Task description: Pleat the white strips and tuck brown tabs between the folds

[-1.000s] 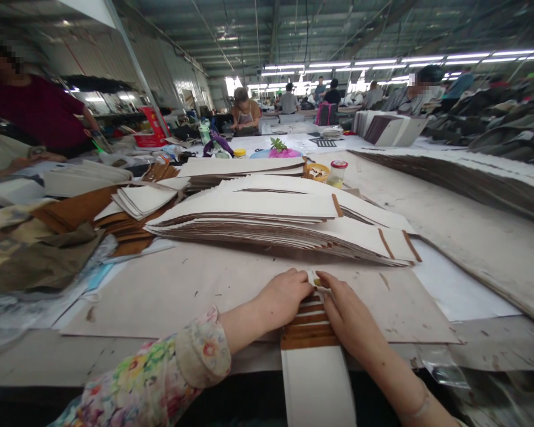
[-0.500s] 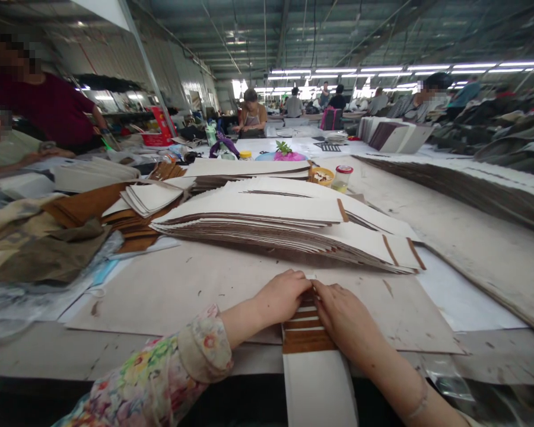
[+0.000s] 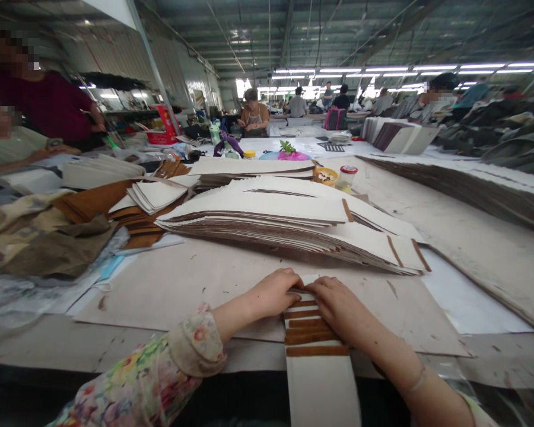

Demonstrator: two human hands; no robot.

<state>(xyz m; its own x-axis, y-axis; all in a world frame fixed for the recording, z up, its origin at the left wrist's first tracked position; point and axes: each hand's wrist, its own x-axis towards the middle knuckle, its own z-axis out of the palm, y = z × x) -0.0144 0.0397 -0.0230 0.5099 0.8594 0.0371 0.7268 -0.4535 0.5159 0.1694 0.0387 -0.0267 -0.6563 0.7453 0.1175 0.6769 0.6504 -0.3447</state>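
In front of me, overlapping white strips with brown folded edges [image 3: 318,385] lie fanned, their brown bands stepped one behind another. The near end reaches over the table's front edge. My left hand [image 3: 279,290] is closed with bent fingers at the far left corner of the strips. Opposite it, my right hand [image 3: 338,305] is closed on the far right corner, its palm side lying along the right edge. The fingertips of both hands nearly meet; what they pinch is partly hidden. Beyond them rests a large stack of white panels [image 3: 267,207], several with a brown band.
A grey-beige board [image 3: 160,296] lies under the work. At left are brown pieces [image 3: 145,231] and crumpled cloth [image 3: 57,249]. A yellow bowl [image 3: 327,176] and red-lidded jar [image 3: 347,178] stand behind the stack. Long layered sheets [image 3: 471,196] lie at right. Co-workers are around.
My hands have moved slightly apart at the far end of the strips. The nearest brown bands, bunched together before, are now spread with white showing between them.
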